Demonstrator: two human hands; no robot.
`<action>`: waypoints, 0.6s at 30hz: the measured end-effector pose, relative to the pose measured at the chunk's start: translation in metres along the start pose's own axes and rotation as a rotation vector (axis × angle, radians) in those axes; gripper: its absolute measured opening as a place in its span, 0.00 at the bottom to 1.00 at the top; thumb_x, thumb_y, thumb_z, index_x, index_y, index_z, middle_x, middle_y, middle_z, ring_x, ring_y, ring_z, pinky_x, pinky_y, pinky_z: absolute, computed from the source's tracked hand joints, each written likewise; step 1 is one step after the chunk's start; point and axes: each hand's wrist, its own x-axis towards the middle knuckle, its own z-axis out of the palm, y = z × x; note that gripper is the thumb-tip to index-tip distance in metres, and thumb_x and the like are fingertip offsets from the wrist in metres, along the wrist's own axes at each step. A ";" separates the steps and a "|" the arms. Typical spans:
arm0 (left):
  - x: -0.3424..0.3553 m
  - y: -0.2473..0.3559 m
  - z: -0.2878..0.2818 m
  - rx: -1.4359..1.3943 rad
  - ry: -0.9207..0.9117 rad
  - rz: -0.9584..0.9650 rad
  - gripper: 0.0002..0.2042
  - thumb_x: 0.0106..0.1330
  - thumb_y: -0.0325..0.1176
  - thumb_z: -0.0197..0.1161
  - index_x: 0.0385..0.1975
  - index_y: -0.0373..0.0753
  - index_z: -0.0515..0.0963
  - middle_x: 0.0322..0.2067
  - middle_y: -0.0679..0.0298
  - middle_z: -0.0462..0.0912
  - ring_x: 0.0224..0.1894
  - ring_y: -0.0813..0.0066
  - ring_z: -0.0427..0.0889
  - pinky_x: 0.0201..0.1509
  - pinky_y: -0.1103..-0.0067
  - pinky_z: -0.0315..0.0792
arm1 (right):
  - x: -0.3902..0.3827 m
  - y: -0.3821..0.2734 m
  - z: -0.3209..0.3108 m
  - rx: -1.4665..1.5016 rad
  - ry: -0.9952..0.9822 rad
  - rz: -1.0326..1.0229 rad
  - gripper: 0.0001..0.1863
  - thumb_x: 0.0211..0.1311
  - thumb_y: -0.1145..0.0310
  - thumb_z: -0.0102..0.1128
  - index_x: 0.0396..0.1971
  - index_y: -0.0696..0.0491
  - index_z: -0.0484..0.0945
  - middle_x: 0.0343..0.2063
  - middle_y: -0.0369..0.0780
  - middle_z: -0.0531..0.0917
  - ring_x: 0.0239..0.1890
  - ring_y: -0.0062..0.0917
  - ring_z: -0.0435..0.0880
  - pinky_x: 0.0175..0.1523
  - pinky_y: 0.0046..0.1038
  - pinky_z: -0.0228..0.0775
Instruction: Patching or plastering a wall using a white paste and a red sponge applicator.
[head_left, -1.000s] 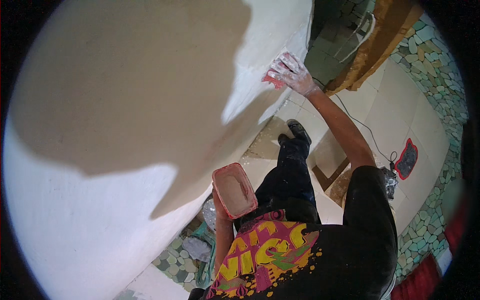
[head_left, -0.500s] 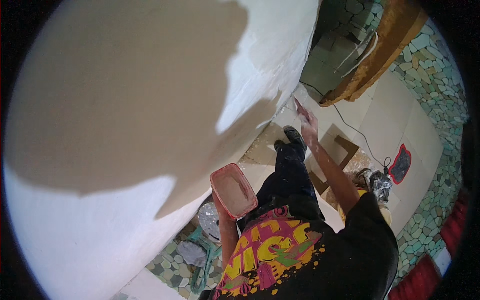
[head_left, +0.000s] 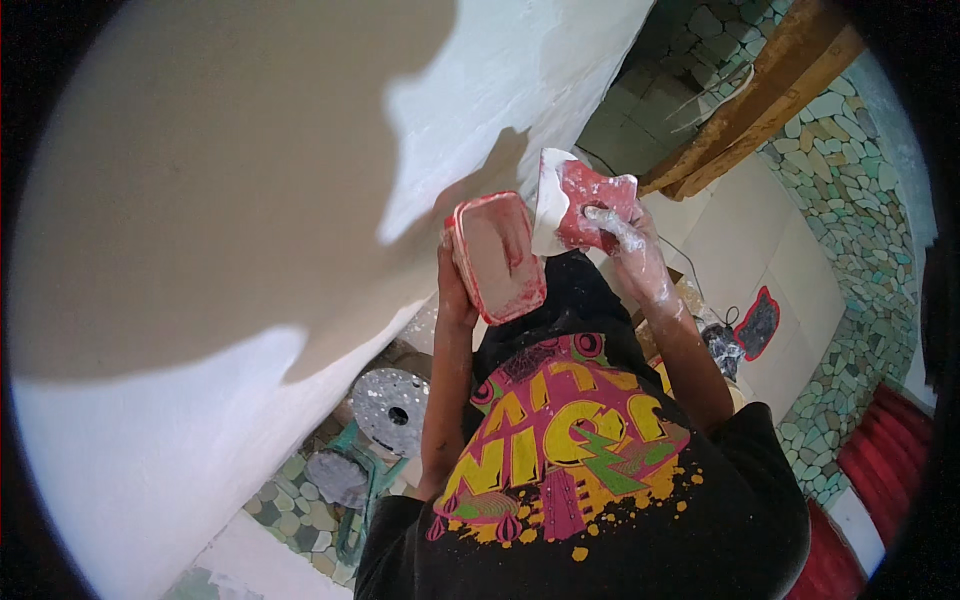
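My left hand (head_left: 456,287) holds 1 red tub (head_left: 514,310) of paste (head_left: 487,255); near it, my right hand (head_left: 640,252) grips 1 red scraper (head_left: 598,192). Left stands a white wall (head_left: 130,470).

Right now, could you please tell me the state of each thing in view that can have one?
Tub: open, pale paste inside, red rim smeared.
Paste: surface uneven, with a groove toward the right.
Scraper: white-smeared, raised beside the tub.
Left hand: closed on the tub.
Right hand: white-smeared, gripping the scraper.
Wall: partly lit, partly shadowed.
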 end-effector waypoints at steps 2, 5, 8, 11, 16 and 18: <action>-0.006 0.006 0.007 0.020 -0.007 0.008 0.31 0.75 0.59 0.41 0.66 0.41 0.65 0.60 0.57 0.74 0.60 0.63 0.76 0.64 0.66 0.73 | -0.009 0.005 0.004 -0.048 -0.011 -0.018 0.14 0.63 0.75 0.61 0.48 0.58 0.78 0.41 0.36 0.84 0.41 0.20 0.83 0.50 0.24 0.75; -0.015 0.009 0.015 0.053 -0.010 0.017 0.31 0.75 0.60 0.41 0.66 0.41 0.65 0.60 0.56 0.74 0.59 0.63 0.76 0.63 0.65 0.73 | -0.017 0.013 0.000 0.003 -0.014 -0.048 0.13 0.63 0.75 0.61 0.47 0.57 0.78 0.41 0.35 0.84 0.40 0.19 0.83 0.50 0.23 0.74; -0.024 -0.001 0.016 0.049 0.059 0.045 0.31 0.75 0.60 0.40 0.65 0.42 0.66 0.59 0.58 0.75 0.58 0.63 0.77 0.63 0.66 0.73 | -0.006 0.016 -0.022 0.038 0.197 -0.098 0.11 0.66 0.74 0.59 0.47 0.56 0.78 0.39 0.33 0.84 0.39 0.16 0.81 0.47 0.23 0.74; -0.028 -0.018 0.024 0.075 0.164 0.079 0.30 0.75 0.59 0.40 0.64 0.43 0.67 0.57 0.60 0.76 0.58 0.64 0.77 0.62 0.66 0.73 | 0.033 0.010 -0.050 0.044 0.417 -0.270 0.12 0.67 0.74 0.57 0.49 0.56 0.76 0.36 0.33 0.83 0.38 0.15 0.81 0.45 0.23 0.74; -0.028 -0.040 0.043 0.001 0.228 0.053 0.30 0.75 0.59 0.40 0.64 0.43 0.67 0.58 0.61 0.76 0.58 0.64 0.77 0.62 0.66 0.73 | 0.125 -0.021 -0.108 -0.149 0.373 -0.413 0.05 0.68 0.74 0.54 0.41 0.56 0.72 0.28 0.35 0.80 0.29 0.17 0.79 0.35 0.26 0.74; -0.024 -0.050 0.056 0.001 0.267 0.068 0.30 0.75 0.59 0.40 0.64 0.43 0.67 0.58 0.61 0.76 0.58 0.63 0.77 0.63 0.66 0.72 | 0.159 -0.039 -0.119 -0.163 0.394 -0.104 0.04 0.65 0.73 0.54 0.38 0.55 0.72 0.32 0.37 0.80 0.33 0.22 0.81 0.37 0.26 0.77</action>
